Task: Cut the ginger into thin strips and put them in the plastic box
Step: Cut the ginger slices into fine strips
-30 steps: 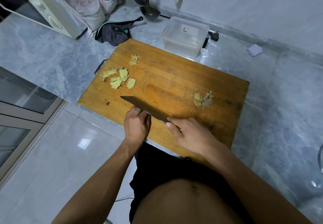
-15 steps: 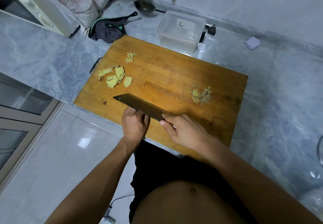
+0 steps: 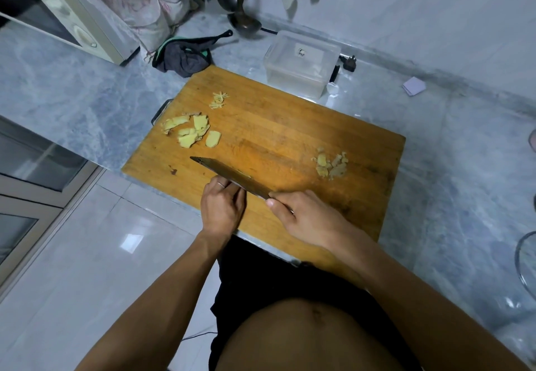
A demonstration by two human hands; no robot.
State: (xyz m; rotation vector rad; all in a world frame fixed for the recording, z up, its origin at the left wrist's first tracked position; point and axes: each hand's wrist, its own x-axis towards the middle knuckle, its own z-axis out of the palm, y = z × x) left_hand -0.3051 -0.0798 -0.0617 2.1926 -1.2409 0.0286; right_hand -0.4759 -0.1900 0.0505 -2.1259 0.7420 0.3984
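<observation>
Marble tabletop (image 3: 87, 101) carried wooden board (image 3: 290, 127); plastic box (image 3: 301, 63) at 12 o'clock; right hand (image 3: 307, 217) gripped cleaver (image 3: 229, 175), left hand (image 3: 223, 208) fingers curled beside blade, what they held hidden.

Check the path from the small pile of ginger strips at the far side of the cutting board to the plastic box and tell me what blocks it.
Nothing visible does. The ginger strips lie on the cutting board, with bare wood between them and the plastic box, which stands on the counter just past the board's far edge, apparently lidless.
</observation>
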